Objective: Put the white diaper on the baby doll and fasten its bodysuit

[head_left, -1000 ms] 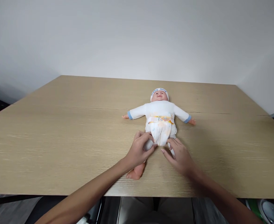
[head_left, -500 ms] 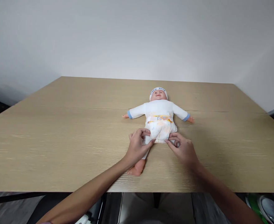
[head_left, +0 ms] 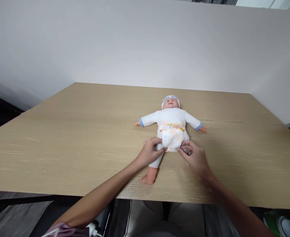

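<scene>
A baby doll (head_left: 171, 115) in a white suit with blue cuffs and a lettered white headband lies face up on the table, arms spread. Round its hips sits a white diaper (head_left: 172, 137) with an orange printed waistband. My left hand (head_left: 153, 151) pinches the diaper's edge at the leg on the left. On the other side, my right hand (head_left: 193, 155) has thumb and fingers closed on the opposite leg edge. One bare doll foot (head_left: 149, 176) shows below my left hand; the other leg is mostly hidden behind my right hand.
The wooden table (head_left: 73, 148) has a thin seam running across it and meets a pale wall (head_left: 135, 42) at the back. Below the front edge are my lap and, at lower right, a green and clear round object (head_left: 280, 223).
The camera view has tilted and shifted slightly, showing more above the wall. Both hands keep their hold on the diaper edges, with little visible movement against the doll.
</scene>
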Demonstrator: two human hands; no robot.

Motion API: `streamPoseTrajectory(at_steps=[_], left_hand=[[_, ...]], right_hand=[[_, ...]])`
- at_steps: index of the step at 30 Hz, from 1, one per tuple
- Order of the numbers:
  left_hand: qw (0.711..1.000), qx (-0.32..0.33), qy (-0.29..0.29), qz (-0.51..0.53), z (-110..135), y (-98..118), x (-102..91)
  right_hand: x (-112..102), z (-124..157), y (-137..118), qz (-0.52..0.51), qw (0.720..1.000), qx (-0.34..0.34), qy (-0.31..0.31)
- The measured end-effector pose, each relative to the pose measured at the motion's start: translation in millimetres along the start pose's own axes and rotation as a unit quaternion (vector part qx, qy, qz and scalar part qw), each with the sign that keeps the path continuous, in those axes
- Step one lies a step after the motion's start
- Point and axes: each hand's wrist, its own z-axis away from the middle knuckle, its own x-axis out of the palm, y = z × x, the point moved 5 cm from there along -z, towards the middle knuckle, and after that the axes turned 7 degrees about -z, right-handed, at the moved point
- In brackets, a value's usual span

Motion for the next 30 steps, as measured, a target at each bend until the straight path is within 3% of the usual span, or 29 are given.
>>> streamPoseTrajectory(at_steps=[6, 9, 13, 18, 20, 24, 30], left_hand=[[0.986, -0.036, -0.046, 0.158, -2, -1, -0.7], [0.962, -0.07, -0.091, 0.249, -1, 1, -1.3], [0.949, -0.099, -0.101, 0.281, -1, 3, -4.0], [0.954, -0.074, -0.075, 0.281, -3, 6, -3.0], [0.957, -0.072, -0.059, 0.274, -3, 5, -1.9], [0.959, -0.077, -0.029, 0.27, 0, 2, -0.9], [0.983, -0.022, 0.043, 0.18, 11, 7, -15.2]], right_hand=[[0, 0, -9, 0.048, 0.997, -0.054, -0.029], [1, -1, -4, 0.028, 0.999, -0.031, -0.032], [3, -3, 9, -0.053, 0.998, 0.011, -0.041], [4, -5, 10, -0.07, 0.996, 0.007, -0.05], [1, -5, 6, -0.026, 0.999, -0.023, -0.031], [-4, 3, -11, 0.078, 0.986, -0.146, 0.032], [-8, 16, -21, 0.141, 0.964, -0.225, 0.021]])
